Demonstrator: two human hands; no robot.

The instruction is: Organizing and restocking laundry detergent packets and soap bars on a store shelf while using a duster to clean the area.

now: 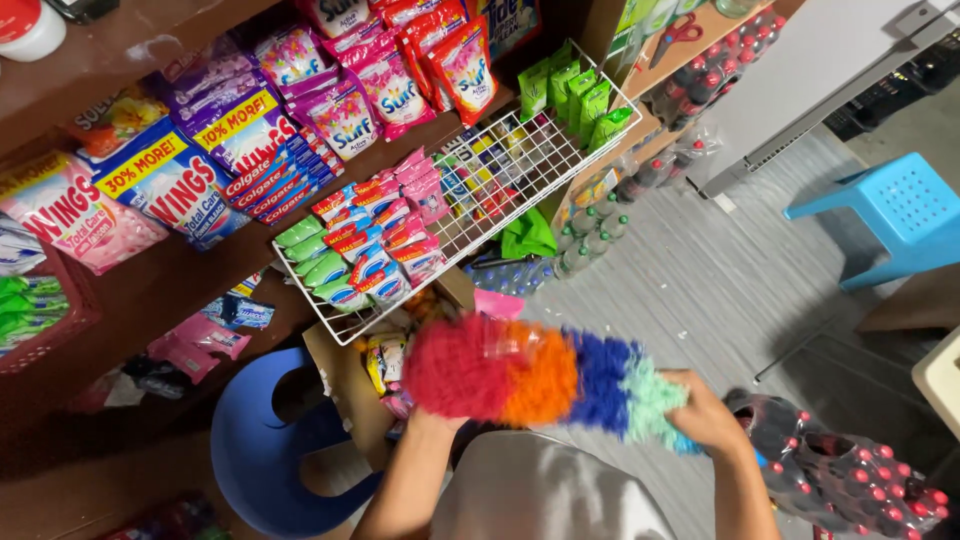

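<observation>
Rainbow duster (545,378) gripped between both hands (705,415)

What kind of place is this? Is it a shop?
Most likely a small shop. Wooden shelves hold many detergent packets, a white wire basket is full of little sachets, and shrink-wrapped packs of soda bottles stand on the floor.

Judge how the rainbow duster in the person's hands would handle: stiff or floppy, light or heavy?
The duster looks fluffy and probably light. Its fibres likely squash under the left hand and right hand. It seems unlikely to roll or break.
</observation>
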